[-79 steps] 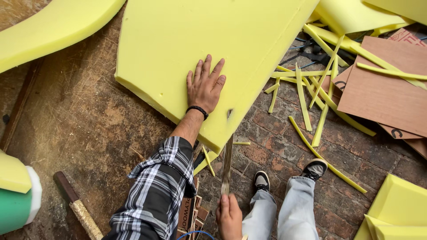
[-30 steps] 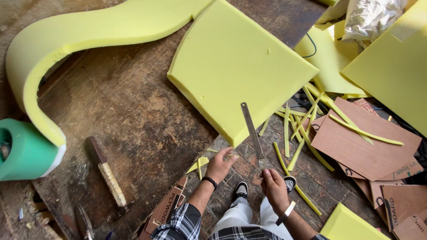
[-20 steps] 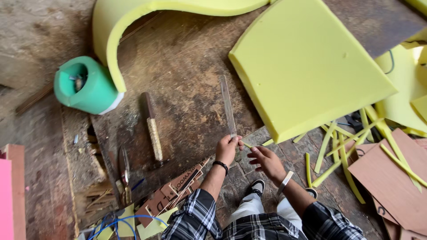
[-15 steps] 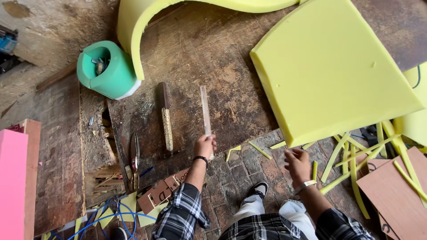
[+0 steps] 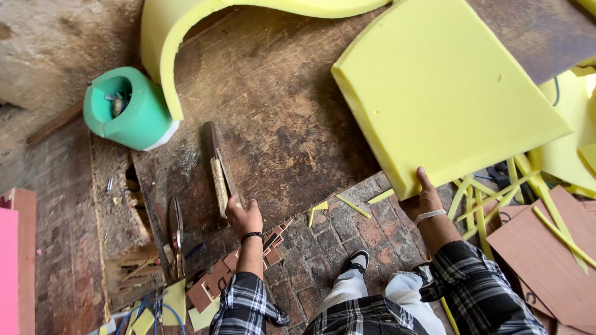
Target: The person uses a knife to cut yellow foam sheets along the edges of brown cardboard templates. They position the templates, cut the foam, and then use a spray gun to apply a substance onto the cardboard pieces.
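My left hand rests at the near edge of the dark wooden board, fingers closed on the near end of a long thin blade. The blade lies flat beside a wooden-handled brush. My right hand grips the near corner of a thick yellow foam slab, thumb on its top face. The slab lies on the board and overhangs its edge to the right.
A green foam roll with small tools inside stands at the left, against a curved yellow foam strip. Shears lie near the board's left end. Brown card pieces and thin yellow offcuts litter the brick floor at right.
My left hand has lowered the long blade onto the board beside the brush. My right hand has moved right and taken hold of the foam slab's corner.
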